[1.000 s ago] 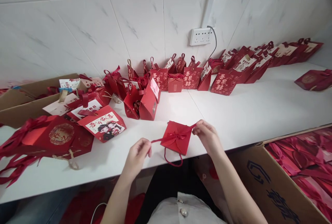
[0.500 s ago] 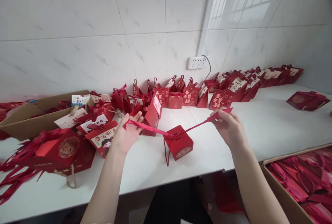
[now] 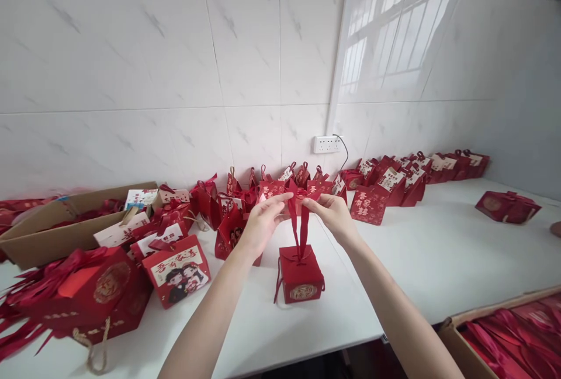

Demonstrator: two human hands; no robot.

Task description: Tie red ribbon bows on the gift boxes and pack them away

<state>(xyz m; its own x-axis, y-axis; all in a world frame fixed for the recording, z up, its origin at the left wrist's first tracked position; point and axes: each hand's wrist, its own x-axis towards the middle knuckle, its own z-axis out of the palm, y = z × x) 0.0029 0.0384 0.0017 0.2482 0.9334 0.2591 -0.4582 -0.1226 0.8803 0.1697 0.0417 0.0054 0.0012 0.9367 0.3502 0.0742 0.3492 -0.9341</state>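
A small red gift box (image 3: 302, 276) with a gold emblem on its front stands on the white table, a dark red cord hanging at its side. From the slots in its top a red ribbon (image 3: 303, 230) rises in two strands. My left hand (image 3: 266, 221) pinches one strand above the box, and my right hand (image 3: 331, 215) pinches the other close beside it. Both hands are off the box itself, fingertips near each other. The ribbon's ends are partly lost against the red boxes behind.
Finished-looking red boxes (image 3: 368, 204) line the wall. At left are a cardboard box (image 3: 26, 244), a large red box with a rope handle (image 3: 105, 285) and a box with a printed couple (image 3: 179, 271). A carton of red ribboned items (image 3: 517, 338) sits at lower right.
My hands have come from far apart to close together, lifting the ribbon from stretched sideways to upright over the box. The box now stands turned more squarely forward. The view has tilted up.
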